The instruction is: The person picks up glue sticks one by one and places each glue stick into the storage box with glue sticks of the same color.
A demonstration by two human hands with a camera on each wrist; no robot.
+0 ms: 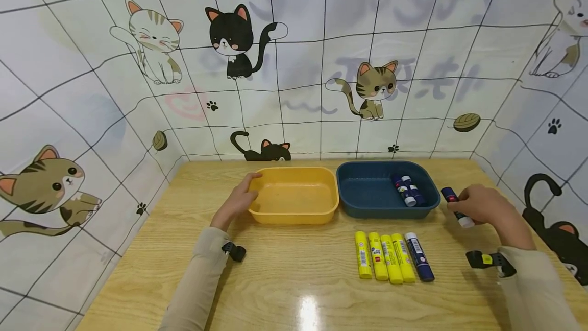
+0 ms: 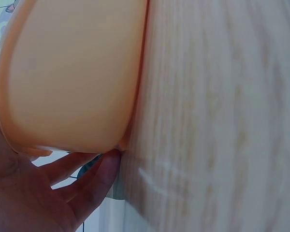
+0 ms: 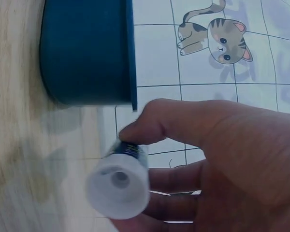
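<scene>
At the left end of the yellow tray (image 1: pixel 294 217), my left hand (image 1: pixel 235 202) grips the rim. The left wrist view shows the fingers (image 2: pixel 99 181) of that hand against the tray's outer end wall (image 2: pixel 77 82). Beyond the right end of the blue tray (image 1: pixel 386 212), my right hand (image 1: pixel 487 207) pinches a dark blue glue stick (image 1: pixel 450 194) between thumb and fingers. Its white end (image 3: pixel 118 186) faces the right wrist camera. Dark blue glue sticks (image 1: pixel 403 190) lie inside the blue tray, toward its right side.
In front of the blue tray, several yellow glue sticks (image 1: pixel 377 257) lie in a row, with one dark blue glue stick (image 1: pixel 420 258) at the row's right end. The two trays stand side by side on the wooden table (image 1: pixel 275 275). Cat-print wall covering (image 1: pixel 303 80) encloses the back and sides.
</scene>
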